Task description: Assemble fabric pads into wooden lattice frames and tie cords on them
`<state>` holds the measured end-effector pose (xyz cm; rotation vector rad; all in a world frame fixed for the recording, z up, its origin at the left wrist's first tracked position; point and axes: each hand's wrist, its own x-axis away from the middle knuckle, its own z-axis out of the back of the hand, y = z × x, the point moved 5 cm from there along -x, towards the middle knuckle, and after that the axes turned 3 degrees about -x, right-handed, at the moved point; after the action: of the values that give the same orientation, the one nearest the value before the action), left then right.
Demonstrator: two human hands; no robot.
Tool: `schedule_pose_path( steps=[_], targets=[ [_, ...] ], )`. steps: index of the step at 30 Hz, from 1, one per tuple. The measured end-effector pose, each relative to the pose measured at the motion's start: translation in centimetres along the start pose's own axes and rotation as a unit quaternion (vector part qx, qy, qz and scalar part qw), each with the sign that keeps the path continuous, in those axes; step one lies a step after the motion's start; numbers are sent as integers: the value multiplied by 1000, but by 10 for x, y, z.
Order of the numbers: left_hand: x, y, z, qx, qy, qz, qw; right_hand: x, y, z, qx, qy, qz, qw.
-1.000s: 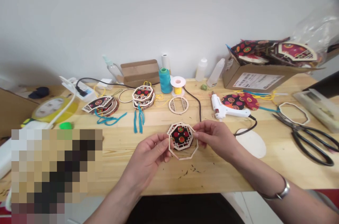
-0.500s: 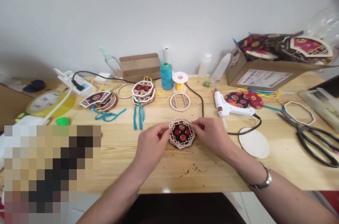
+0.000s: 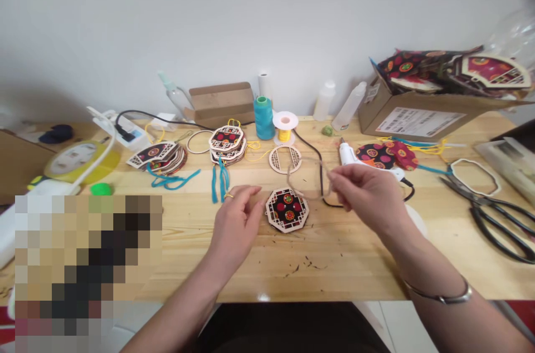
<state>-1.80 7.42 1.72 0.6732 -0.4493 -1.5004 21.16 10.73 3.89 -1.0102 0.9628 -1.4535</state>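
An octagonal wooden ornament [image 3: 287, 210] with black and red patterned fabric lies flat on the wooden table [image 3: 326, 264]. My left hand [image 3: 237, 220] rests just left of it, fingers curled together with nothing visible in them. My right hand [image 3: 368, 191] is raised to the ornament's right and pinches a thin octagonal wooden ring frame [image 3: 307, 177], which is motion-blurred and hangs above the table behind the ornament.
A white glue gun [image 3: 349, 157] with a black cord lies behind my right hand. Black scissors [image 3: 493, 216] and another ring frame [image 3: 474, 176] sit at right. Stacks of finished ornaments [image 3: 226, 144], a teal thread spool [image 3: 263, 118] and a cardboard box [image 3: 412, 116] line the back.
The ornament was set down flat on the table. My right hand lifted the thin ring frame off it, up and to the right. My left hand let go and rests beside it.
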Motion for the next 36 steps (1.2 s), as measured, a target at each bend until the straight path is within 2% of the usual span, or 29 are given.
schedule_pose_path(
  steps=[2,5,8,11,13,15,18,24,29,33,36],
  targets=[
    [3,6,-1,-44,-9,-39,998,-3,1,14,-14,53,11,998],
    [9,18,-8,-109,-52,-90,989,-4,2,26,66,137,86,985],
    [12,29,-17,-150,-104,-100,978,0,-5,23,208,205,224,930],
    [9,38,-24,-182,-137,-100,968,8,-11,9,305,216,347,860],
    [5,43,-26,-202,-151,-100,962,13,-13,1,338,209,393,829],
    [3,46,-26,-218,-159,-98,958,15,-13,-4,354,203,409,816],
    [0,49,-27,-231,-161,-99,954,16,-12,-6,364,193,406,816],
    [-2,48,-30,-255,-156,-114,947,13,-8,-5,348,173,383,838],
    [-2,45,-33,-251,-143,-126,949,12,-6,-3,340,176,378,843],
    [-3,42,-31,-216,-135,-118,960,12,-6,-4,347,175,371,844],
    [-3,33,-20,-137,-126,-71,980,13,-7,-5,369,171,364,838]
  ],
)
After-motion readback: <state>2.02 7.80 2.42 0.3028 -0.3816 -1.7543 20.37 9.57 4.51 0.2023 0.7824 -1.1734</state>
